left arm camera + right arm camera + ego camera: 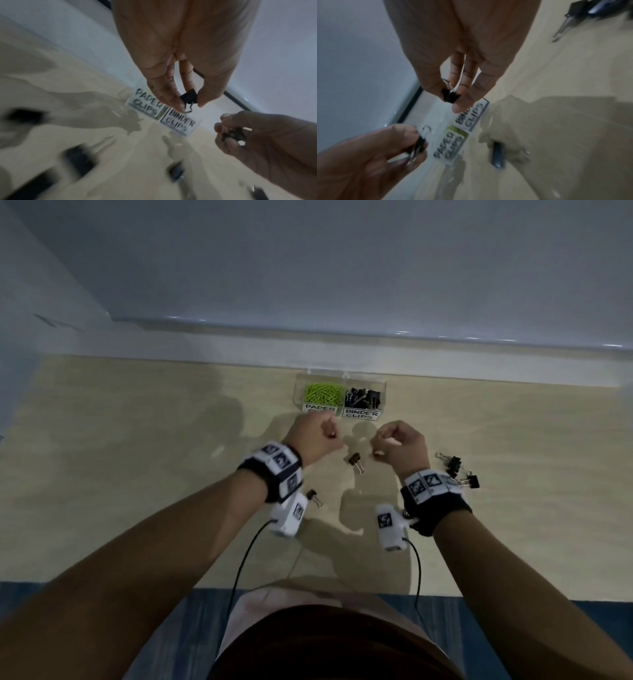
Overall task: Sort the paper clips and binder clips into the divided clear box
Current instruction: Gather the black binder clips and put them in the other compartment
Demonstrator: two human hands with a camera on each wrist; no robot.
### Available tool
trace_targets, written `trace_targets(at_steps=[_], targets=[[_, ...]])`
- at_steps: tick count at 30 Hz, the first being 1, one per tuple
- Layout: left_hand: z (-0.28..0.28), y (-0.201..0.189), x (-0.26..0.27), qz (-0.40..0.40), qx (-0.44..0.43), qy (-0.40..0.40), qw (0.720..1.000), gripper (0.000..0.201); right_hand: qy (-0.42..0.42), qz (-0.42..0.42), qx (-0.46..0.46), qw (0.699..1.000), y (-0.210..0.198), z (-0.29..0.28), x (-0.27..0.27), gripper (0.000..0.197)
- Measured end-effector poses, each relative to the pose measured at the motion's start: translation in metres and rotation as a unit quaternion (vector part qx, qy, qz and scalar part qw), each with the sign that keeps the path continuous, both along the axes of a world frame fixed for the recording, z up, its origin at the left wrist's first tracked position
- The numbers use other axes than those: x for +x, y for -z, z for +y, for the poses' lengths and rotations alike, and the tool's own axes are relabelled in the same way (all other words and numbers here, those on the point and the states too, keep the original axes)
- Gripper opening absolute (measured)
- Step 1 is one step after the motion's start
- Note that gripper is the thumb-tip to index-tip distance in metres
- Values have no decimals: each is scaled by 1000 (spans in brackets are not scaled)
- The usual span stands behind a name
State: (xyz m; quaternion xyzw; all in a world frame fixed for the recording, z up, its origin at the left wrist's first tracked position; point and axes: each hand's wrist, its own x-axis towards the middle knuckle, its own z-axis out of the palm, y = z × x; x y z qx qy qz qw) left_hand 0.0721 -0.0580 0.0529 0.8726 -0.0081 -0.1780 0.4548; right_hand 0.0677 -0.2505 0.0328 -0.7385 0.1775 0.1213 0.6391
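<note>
Both forearms are showing bare, no sleeves. Each wrist is wearing a black strap (270, 474) wrapped with white panels printed with black square marker codes. A white camera block (289, 517) is hanging off each strap with its own code sticker, and a thin black cable (239, 570) is trailing back from each toward a pinkish garment (260, 601)

You hold both forearms out in front, your left hand (313, 436) and right hand (402, 445) close together, each pinching a small clip between thumb and fingertips.
</note>
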Motion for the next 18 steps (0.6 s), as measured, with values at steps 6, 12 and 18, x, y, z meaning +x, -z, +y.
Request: trace_targets(at_steps=[6, 12, 18], targets=[[-40, -17, 91, -70, 28, -14, 997, 10, -3, -60, -145, 988, -19, 5, 80, 13], [0, -4, 78, -121, 62, 12, 991, 11, -168, -138, -389, 895, -15, 15, 80, 19], [106, 35, 9, -26, 188, 40, 981, 21, -325, -76, -402, 852, 18, 28, 3, 23]])
